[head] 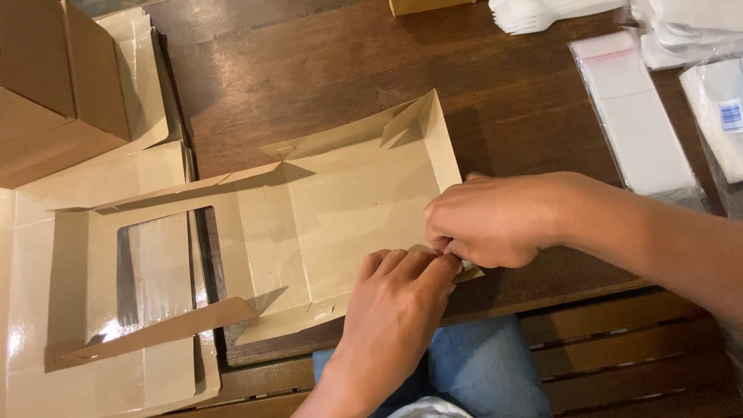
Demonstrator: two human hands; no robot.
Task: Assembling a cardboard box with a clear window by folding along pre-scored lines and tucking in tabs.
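A: What's hidden or cut off?

B: The box [340, 201] corner where both hands meet; fingers cover it, so the fold there can't be made out. Right forearm runs off the right edge; left arm off the bottom. Stack of flat boxes [31, 310] on the left is cut by the frame; so are the forks [534, 14] and white packets [642, 116] at top right.

A: Grips?

B: Left hand [395, 306] comes up from below, fingers curled narrow, pinching the box's near right corner; right hand [487, 220] comes in from the right, fingers closed tight on the same corner; the two hands touch. Something small and pale shows under the right fingers; can't tell what.

A: Where's the box?

B: Flat-ish on the table [309, 70], centre; far wall and right far corner already stand up; the window lid [147, 271] lies open to the left, over the stack; near edge hangs at the table's front edge, above a blue-jeaned knee [480, 364].

A: Room to move?

B: Bare table behind the box, up to the forks; packets well apart on the right; closed carton [54, 85] near, top left; left side crowded.
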